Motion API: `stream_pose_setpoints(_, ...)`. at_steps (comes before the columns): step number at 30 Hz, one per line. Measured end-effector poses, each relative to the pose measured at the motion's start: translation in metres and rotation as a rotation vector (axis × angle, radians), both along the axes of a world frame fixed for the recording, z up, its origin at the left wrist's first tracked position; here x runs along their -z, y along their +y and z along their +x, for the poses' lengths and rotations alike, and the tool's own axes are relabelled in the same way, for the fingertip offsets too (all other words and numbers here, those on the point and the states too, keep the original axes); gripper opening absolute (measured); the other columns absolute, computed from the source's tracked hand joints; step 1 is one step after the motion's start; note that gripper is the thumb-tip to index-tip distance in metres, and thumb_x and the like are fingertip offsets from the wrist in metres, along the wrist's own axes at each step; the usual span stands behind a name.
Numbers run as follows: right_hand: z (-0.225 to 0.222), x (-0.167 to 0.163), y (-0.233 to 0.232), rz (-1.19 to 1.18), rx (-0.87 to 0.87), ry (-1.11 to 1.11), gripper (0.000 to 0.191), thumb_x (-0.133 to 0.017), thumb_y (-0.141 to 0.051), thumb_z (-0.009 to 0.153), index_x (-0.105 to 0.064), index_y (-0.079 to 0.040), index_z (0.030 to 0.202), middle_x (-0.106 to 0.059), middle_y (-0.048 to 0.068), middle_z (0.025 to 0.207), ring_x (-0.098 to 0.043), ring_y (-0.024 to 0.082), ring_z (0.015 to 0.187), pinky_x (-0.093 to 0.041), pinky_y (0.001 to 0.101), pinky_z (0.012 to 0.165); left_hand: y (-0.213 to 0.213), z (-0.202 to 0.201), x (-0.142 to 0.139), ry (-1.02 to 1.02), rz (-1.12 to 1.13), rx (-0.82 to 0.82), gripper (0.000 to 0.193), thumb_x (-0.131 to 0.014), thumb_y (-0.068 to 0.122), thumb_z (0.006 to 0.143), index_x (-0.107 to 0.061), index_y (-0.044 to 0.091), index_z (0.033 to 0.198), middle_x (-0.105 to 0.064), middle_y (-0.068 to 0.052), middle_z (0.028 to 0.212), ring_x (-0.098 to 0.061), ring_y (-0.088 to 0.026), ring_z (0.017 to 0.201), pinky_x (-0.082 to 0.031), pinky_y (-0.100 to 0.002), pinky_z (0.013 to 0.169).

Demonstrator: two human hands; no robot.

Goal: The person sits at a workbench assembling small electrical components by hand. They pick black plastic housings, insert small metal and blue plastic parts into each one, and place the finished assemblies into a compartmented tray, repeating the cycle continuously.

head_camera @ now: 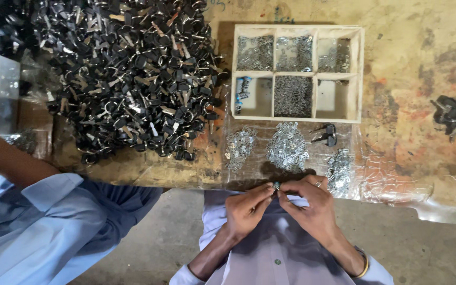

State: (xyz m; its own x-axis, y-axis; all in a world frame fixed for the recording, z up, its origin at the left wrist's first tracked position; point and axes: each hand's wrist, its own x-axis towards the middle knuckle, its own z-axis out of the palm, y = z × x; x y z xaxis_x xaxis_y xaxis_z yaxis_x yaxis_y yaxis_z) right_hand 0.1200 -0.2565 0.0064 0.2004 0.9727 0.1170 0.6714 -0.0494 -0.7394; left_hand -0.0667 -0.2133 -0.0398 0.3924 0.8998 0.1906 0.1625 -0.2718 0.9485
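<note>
left hand (245, 208) + right hand (308, 203): both pinch one small metal part (276, 185) | held close for fine work | sorting tray (360, 74) at 12 o'clock, within reach

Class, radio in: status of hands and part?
Left hand, right hand pinching one small metal part together. Metal piles ahead on bench. Nothing in the way.

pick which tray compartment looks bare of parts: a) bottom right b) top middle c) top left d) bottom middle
a: in the wooden tray the bottom right compartment shows only its pale floor, while the top left, top middle and bottom middle ones hold heaps of small metal parts.
</note>
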Motion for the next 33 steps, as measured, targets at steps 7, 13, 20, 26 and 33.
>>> stream_pose_setpoints(7, 0.040, -0.011, -0.013, 0.056, 0.085, -0.265, 0.027, -0.084, -0.017, 0.083, -0.081, -0.018, 0.109, -0.066, 0.001, 0.109, -0.060, 0.022, 0.101, -0.038, 0.0397, 0.092, -0.001, 0.002, -0.001, -0.054, -0.020, 0.082, 0.024, -0.080, -0.006, 0.086, -0.075, 0.000, 0.109, -0.078, -0.015, 0.115, -0.080, -0.019, 0.093, -0.066, -0.026, 0.074)
stream_pose_setpoints(13, 0.046, -0.026, -0.017, 0.005, 0.102, -0.459, 0.037, -0.082, -0.035, 0.080, -0.077, -0.020, 0.114, -0.056, 0.006, 0.140, -0.044, 0.032, 0.131, -0.027, 0.0519, 0.109, -0.005, 0.001, 0.011, -0.159, -0.234, 0.005, 0.026, -0.081, -0.008, 0.084, -0.077, 0.000, 0.108, -0.080, -0.015, 0.111, -0.080, -0.014, 0.076, -0.058, -0.020, 0.053)
stream_pose_setpoints(20, 0.047, -0.024, -0.022, 0.006, 0.055, -0.467, 0.055, -0.078, -0.048, 0.076, -0.072, -0.015, 0.120, -0.047, 0.011, 0.146, -0.035, 0.038, 0.135, -0.022, 0.0588, 0.110, -0.003, -0.006, 0.017, -0.250, -0.350, -0.008, 0.029, -0.079, -0.010, 0.085, -0.075, -0.001, 0.113, -0.079, -0.016, 0.114, -0.078, -0.016, 0.075, -0.060, -0.022, 0.054)
stream_pose_setpoints(26, 0.055, -0.009, -0.043, 0.028, -0.294, -0.468, 0.044, -0.080, -0.017, 0.068, -0.078, -0.025, 0.111, -0.067, -0.006, 0.120, -0.059, 0.020, 0.116, -0.035, 0.0525, 0.102, -0.002, -0.005, 0.016, -0.221, -0.376, -0.049, 0.030, -0.080, -0.009, 0.084, -0.074, 0.000, 0.112, -0.079, -0.015, 0.111, -0.078, -0.016, 0.070, -0.058, -0.022, 0.051)
stream_pose_setpoints(33, 0.018, 0.012, -0.027, 0.152, -0.123, -0.026, 0.024, -0.081, -0.004, 0.080, -0.076, -0.012, 0.102, -0.075, 0.000, 0.105, -0.068, 0.017, 0.097, -0.044, 0.0310, 0.092, -0.002, -0.002, 0.010, -0.223, -0.357, -0.048, 0.030, -0.080, -0.008, 0.086, -0.074, 0.000, 0.115, -0.079, -0.014, 0.112, -0.078, -0.015, 0.074, -0.061, -0.023, 0.056)
